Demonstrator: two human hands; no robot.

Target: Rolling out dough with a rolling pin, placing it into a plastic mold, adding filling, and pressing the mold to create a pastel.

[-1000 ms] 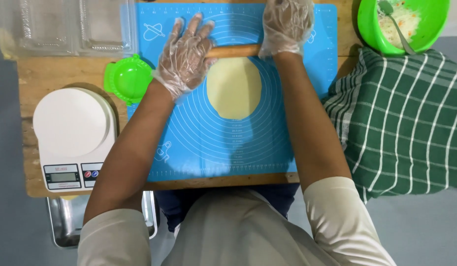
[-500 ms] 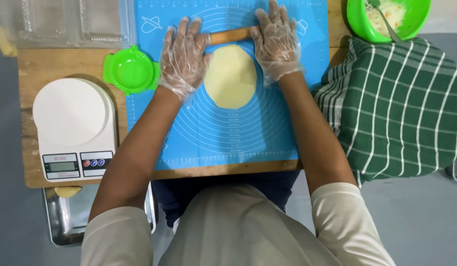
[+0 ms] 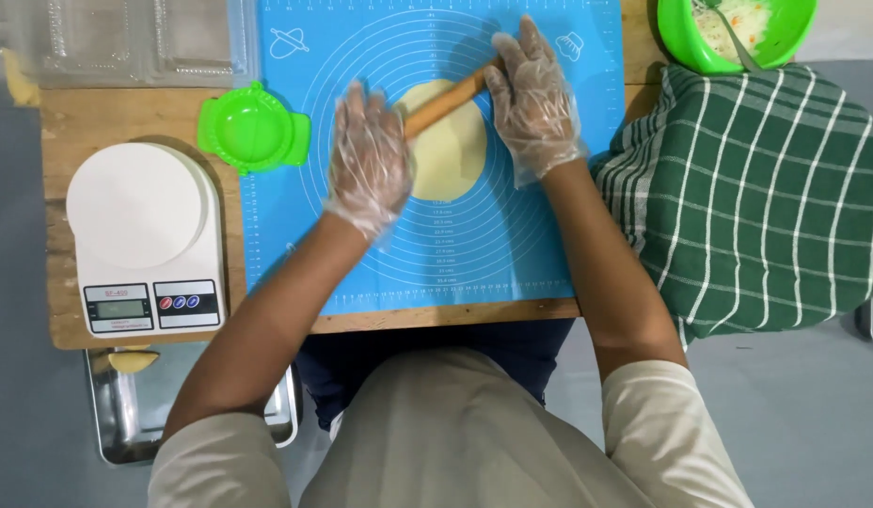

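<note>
Clear, crinkled plastic gloves on left hand (image 3: 366,160) and right hand (image 3: 533,99); short, apparently beige sleeves.

The rolling pin (image 3: 446,99) has turned diagonal across the dough (image 3: 446,155), with the left hand (image 3: 369,160) drawn nearer

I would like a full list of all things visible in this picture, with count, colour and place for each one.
rolling pin: 1, wooden brown, tilted across the dough, under both hands
dough: 1 flat round, pale yellow, on the mat
mat: 1, blue with printed circles, middle of the table
table: 1, wooden
dumpling press: 1, bright green, left of the mat
scale: 1, white, left side of the table
plastic container: 1, clear, top left
bowl: 1, green, top right, holding pale filling and a spoon
cloth: 1, green and white checked, right
tray: 1, metal, below the scale
left hand: clear glove, on the pin
right hand: clear glove, on the pin
</note>
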